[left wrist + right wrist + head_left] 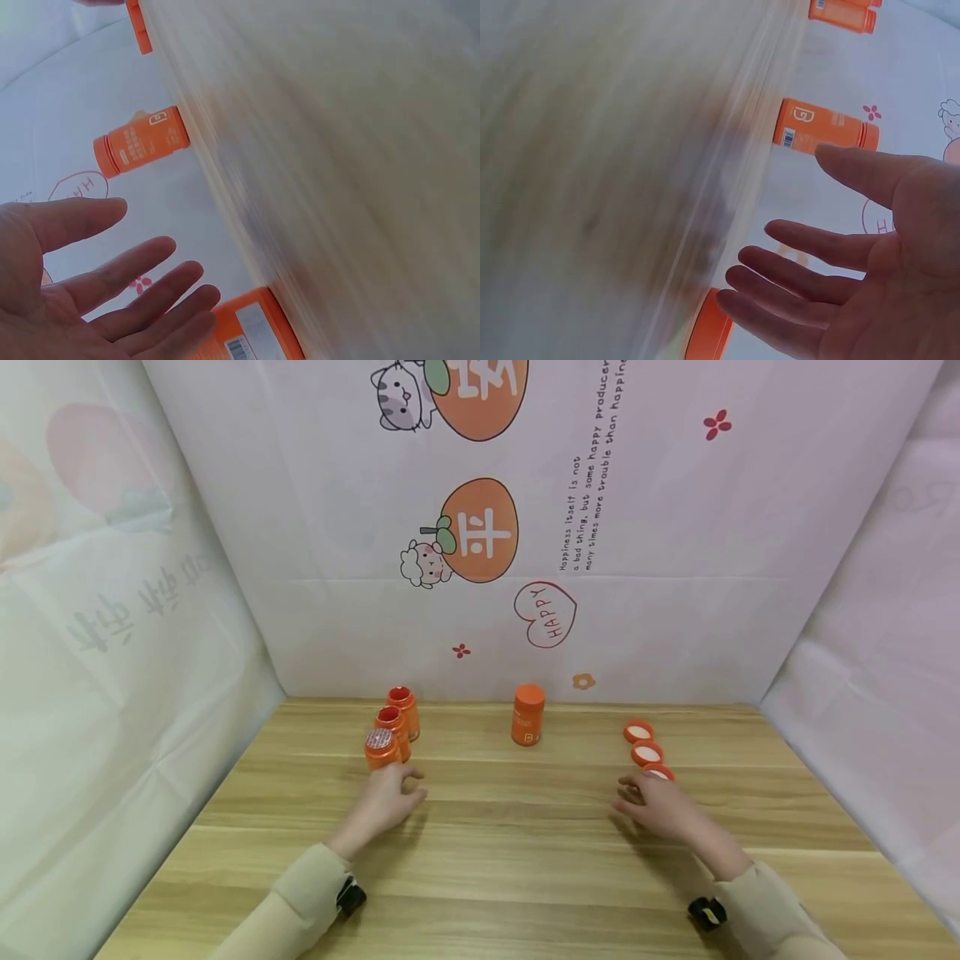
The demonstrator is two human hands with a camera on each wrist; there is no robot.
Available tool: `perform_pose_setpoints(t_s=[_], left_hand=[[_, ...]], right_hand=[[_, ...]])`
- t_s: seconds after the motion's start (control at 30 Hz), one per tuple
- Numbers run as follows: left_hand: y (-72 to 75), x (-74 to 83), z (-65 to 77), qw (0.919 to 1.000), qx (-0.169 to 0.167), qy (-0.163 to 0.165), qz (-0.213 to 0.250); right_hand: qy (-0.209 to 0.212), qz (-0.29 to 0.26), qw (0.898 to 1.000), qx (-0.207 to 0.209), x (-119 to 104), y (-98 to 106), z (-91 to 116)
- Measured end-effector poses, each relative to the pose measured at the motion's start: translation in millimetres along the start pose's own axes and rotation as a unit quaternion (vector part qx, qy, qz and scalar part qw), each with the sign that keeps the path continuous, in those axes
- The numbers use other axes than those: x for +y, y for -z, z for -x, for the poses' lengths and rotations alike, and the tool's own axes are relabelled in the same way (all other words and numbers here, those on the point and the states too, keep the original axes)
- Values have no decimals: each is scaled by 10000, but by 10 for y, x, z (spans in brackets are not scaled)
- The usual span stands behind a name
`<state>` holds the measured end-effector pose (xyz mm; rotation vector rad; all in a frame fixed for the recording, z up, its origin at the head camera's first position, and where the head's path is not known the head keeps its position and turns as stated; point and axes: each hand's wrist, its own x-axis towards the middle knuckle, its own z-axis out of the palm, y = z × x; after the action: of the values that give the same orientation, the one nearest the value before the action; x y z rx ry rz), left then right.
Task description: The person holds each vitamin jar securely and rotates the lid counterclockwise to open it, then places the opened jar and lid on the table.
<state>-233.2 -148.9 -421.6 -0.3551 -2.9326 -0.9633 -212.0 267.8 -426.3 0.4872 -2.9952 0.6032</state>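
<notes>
My left hand [385, 799] is just in front of the nearest of three lidless orange bottles [381, 750] at the left; its fingers are loosely spread and hold nothing. That nearest bottle has a silvery patterned top, while the two behind show open mouths. In the left wrist view an orange bottle [251, 326] sits beside the fingertips. My right hand [660, 806] is by the nearest of three orange lids [647, 752], partly covering it, with relaxed fingers and nothing gripped. Between the hands, farther back, stands an orange bottle with its lid on [527, 716].
The wooden table [517, 860] meets a white printed backdrop [337, 610] at its far edge. White cloth walls [885, 693] rise at both sides. Dark wrist-worn devices [707, 912] sit at the cuffs of the light sleeves [772, 910].
</notes>
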Motion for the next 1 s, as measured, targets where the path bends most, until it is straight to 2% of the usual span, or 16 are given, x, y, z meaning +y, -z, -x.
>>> perform_pose_setpoints(t_s=[0.2, 0.4, 0.6, 1.0], left_hand=[[-62, 66, -26, 9995, 123, -280, 46], [-109, 155, -60, 9986, 15, -451, 284], [-163, 233, -140, 9985, -73, -470, 282], [-285, 376, -364, 9986, 20, -519, 30]], right_hand=[[88, -90, 9999, 34, -44, -31, -56], [146, -136, 9998, -60, -92, -65, -109], [106, -221, 9995, -223, -160, -70, -153], [131, -155, 9997, -122, -184, -139, -299]])
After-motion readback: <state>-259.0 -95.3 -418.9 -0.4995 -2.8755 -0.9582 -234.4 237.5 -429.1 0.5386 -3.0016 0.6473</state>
